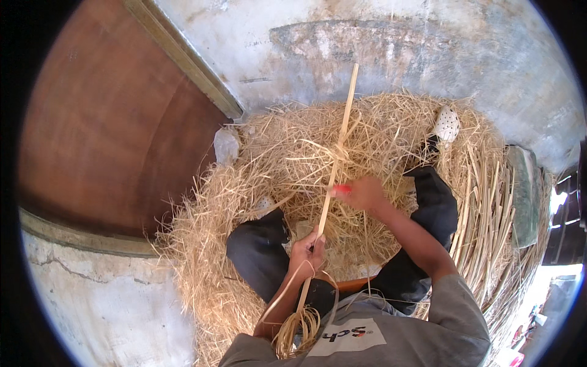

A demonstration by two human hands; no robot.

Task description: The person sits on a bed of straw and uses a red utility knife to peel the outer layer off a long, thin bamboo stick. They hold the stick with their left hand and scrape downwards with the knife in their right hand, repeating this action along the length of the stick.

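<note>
My left hand [306,254] is closed round a long, pale bamboo strip [330,199], which slants from my lap up and away toward the wall. Shavings cluster on the strip beyond my hands. My right hand [365,194], blurred by motion, grips a red-handled tool [341,190] against the strip's right side. Its blade is not clear, so I cannot tell the exact kind. A bundle of thin curled strips [296,333] hangs by my left forearm and the lower end of the bamboo strip, and one thin strand loops round my left wrist.
A deep heap of shavings [263,147] surrounds my bent legs. Long split strips [483,202] lie at the right, beside a greenish slab [524,196]. A stained wall [416,55] stands ahead, and a brown door panel [116,122] is at the left.
</note>
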